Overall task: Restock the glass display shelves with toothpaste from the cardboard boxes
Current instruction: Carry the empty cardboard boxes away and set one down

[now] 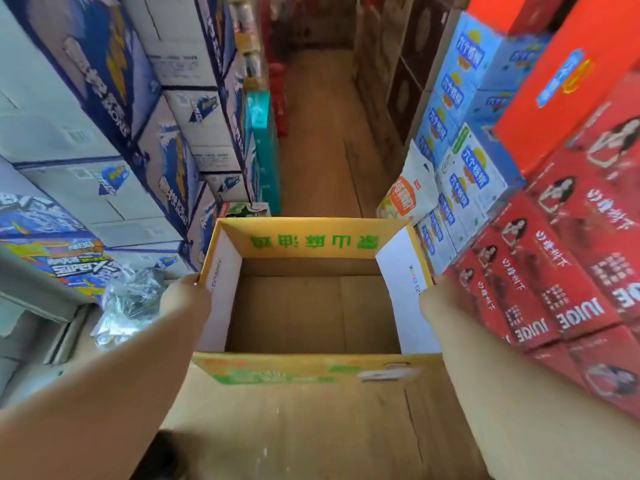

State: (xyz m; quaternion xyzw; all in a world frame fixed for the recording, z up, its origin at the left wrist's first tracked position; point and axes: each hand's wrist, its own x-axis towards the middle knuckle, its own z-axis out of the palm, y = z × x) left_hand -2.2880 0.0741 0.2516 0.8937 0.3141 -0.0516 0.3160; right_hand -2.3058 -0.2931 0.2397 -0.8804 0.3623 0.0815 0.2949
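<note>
Stacks of white-and-blue cartons filled the whole left side of the aisle beside the cardboard box. Red juice cartons were stacked to the right of the box, the nearest of them just beside its right wall. The brown floor ran away beyond the box's far flap and also showed below its near wall.

The cardboard box sat in the middle of the view, held between both forearms, top open. Its four flaps stood up: the far flap carried green printed characters on a yellow ground, and the left and right flaps showed white inner faces. The box's bare brown bottom was visible.

Light-blue cartons were stacked beyond the box, on the right. A teal carton stood upright beyond the box's far left corner. Crumpled clear plastic wrap lay just left of the box. An orange-and-white pouch leaned beyond the far right corner.

The left hand touched the outside of the box's left flap. The right hand touched the outside of the right flap. Both sets of fingers were hidden by the box, so how far they curled could not be told.
</note>
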